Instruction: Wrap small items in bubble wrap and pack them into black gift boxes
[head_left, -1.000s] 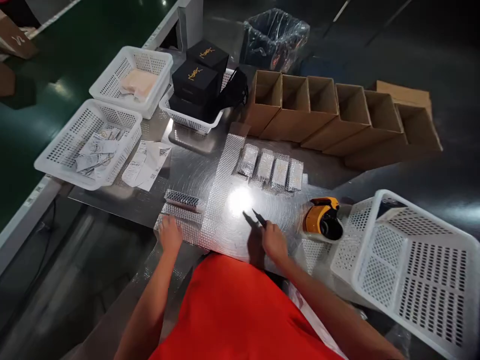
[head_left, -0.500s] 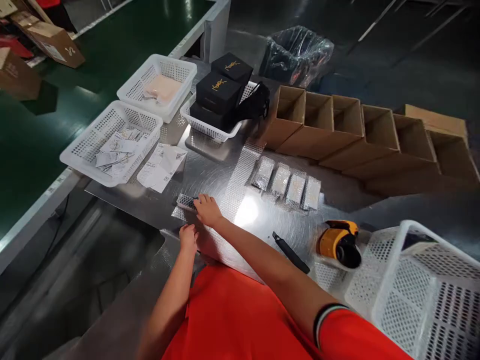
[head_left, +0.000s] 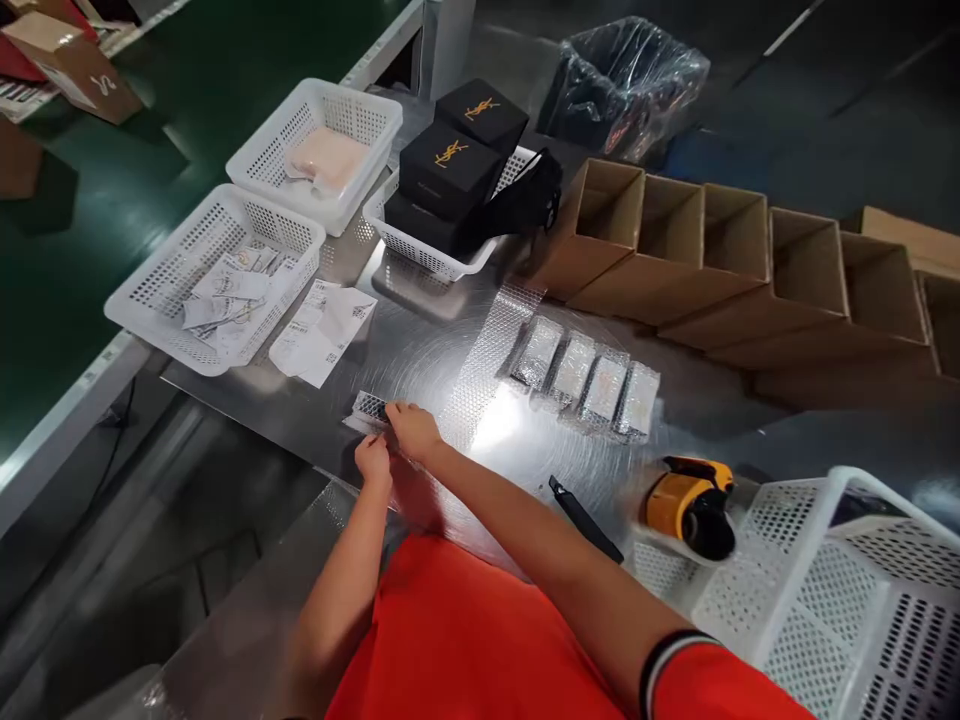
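On the metal table, a small dark box in bubble wrap (head_left: 370,405) lies at the front left, its near end under my fingers. My right hand (head_left: 414,430) grips that end from above, fingers bent over it. Close in front, my left hand (head_left: 373,458) is closed in a pinch at the wrap's near edge; what lies between its fingertips is mostly hidden. A flat strip of bubble wrap (head_left: 491,345) runs away from me just right of my right hand. Several bubble-wrapped packages (head_left: 576,370) lie in a row farther right.
A black cutter (head_left: 585,520) and a yellow tape dispenser (head_left: 686,505) lie right, beside a white basket (head_left: 832,500). Open cartons (head_left: 667,270) line the back. Baskets hold slips (head_left: 225,300), a pink pack (head_left: 328,158) and black boxes (head_left: 448,165). Papers (head_left: 322,335) lie left.
My left hand has moved up to the wrapped box, close to my right hand. My right hand stays on the box. The view has shifted slightly.
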